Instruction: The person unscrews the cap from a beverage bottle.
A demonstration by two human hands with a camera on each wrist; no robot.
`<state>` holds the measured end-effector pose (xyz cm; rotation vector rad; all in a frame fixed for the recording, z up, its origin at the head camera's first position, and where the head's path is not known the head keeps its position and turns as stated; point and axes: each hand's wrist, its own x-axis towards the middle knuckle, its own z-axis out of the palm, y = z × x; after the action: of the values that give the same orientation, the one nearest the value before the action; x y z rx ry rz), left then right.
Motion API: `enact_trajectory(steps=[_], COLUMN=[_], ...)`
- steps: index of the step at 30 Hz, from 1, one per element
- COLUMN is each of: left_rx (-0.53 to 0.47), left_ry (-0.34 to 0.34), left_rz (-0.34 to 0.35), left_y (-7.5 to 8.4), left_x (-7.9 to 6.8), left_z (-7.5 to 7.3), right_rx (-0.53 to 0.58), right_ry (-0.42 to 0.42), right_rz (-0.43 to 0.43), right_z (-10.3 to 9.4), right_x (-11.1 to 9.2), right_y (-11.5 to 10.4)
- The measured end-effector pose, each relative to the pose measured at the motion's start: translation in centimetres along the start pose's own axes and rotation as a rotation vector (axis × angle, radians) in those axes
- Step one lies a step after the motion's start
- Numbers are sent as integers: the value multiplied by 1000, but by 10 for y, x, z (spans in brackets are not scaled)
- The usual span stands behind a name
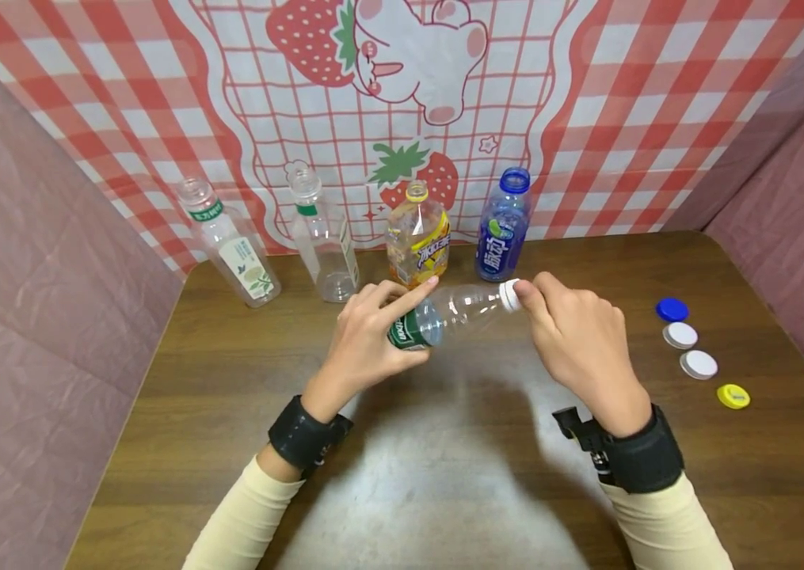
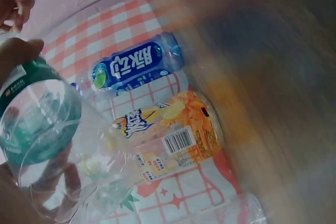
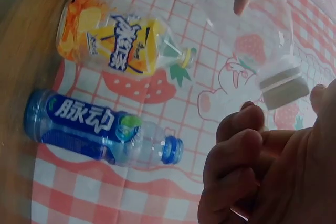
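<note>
A clear plastic bottle [image 1: 469, 307] with a green label and white cap [image 1: 510, 295] lies tilted in the air, its capped end to the right. My left hand [image 1: 373, 336] grips it round the labelled base; in the left wrist view the green label [image 2: 31, 80] shows under a finger. At the other end, my right hand [image 1: 580, 336] has thumb and curled fingers about the cap, the thumb tip overlapping its edge. In the right wrist view the white cap [image 3: 284, 86] sits between the thumb and the curled fingers [image 3: 236, 145], fingertips right at it.
Along the back stand uncapped bottles: two clear ones [image 1: 238, 257] [image 1: 326, 249], an orange-labelled one [image 1: 419, 237] and a blue one [image 1: 504, 226]. At the right lie a blue cap [image 1: 672, 309], two white caps [image 1: 680, 335] [image 1: 699, 365] and a yellow cap [image 1: 733, 397]. A checked cloth [image 1: 630, 119] hangs behind.
</note>
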<state>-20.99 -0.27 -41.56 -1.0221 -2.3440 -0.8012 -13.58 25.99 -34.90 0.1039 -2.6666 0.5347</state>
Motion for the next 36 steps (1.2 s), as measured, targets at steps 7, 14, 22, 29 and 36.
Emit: enact_trajectory(steps=[7,14,22,29,36], left_rx=[66,-28,-166,-214,-363], left_ry=[36,1,-23,-91,-235], left_rz=[44,25,-8,-30,-80], left_y=[4,5,1,-3,-6], left_x=[-1,0,2,2,3], left_z=[3,3,-2,-5,-9], right_rx=[83,117,97,102,83], right_ry=[-8,55,133,105,10], right_rz=[100,18,-158,-228,-308], right_z=[3,4,9,9,2], right_x=[0,0,1,0,0], right_y=[-6,-5,-4,-1,0])
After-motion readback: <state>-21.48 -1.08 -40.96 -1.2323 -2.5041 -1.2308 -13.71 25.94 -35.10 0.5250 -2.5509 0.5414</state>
